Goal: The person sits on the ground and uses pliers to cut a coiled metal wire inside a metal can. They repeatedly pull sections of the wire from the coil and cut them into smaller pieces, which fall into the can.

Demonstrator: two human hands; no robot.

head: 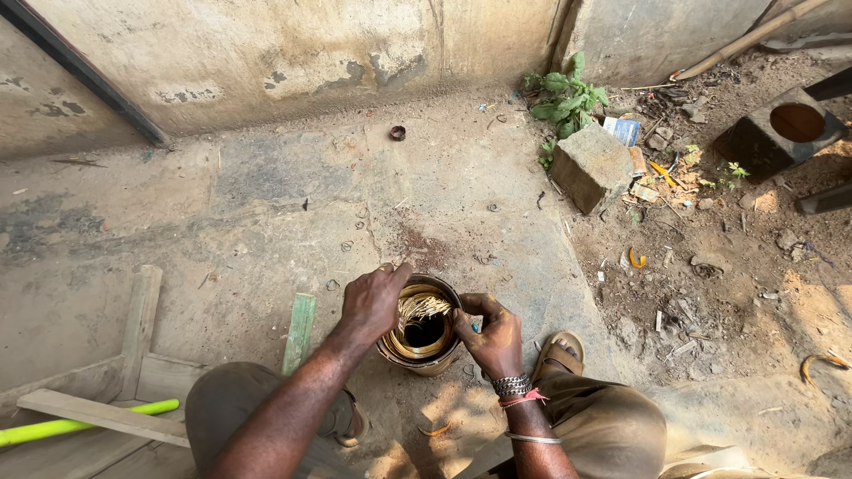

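A round metal cylinder (439, 359) stands upright on the concrete floor between my knees. Its hollow core is lined with coils of yellowish wire (422, 310). My left hand (373, 302) rests on the left rim, fingers curled over the wire bundle at the top. My right hand (490, 333) grips the right rim, thumb and fingers pinching the edge. Bracelets and a red thread sit on my right wrist (519, 390).
A concrete block (590, 164) and a green plant (564, 93) lie at the back right. A block with a round hole (781, 133) sits far right. Wooden planks (133, 355) and a green-yellow rod (80, 426) lie at the left. A small cap (398, 133) lies near the wall.
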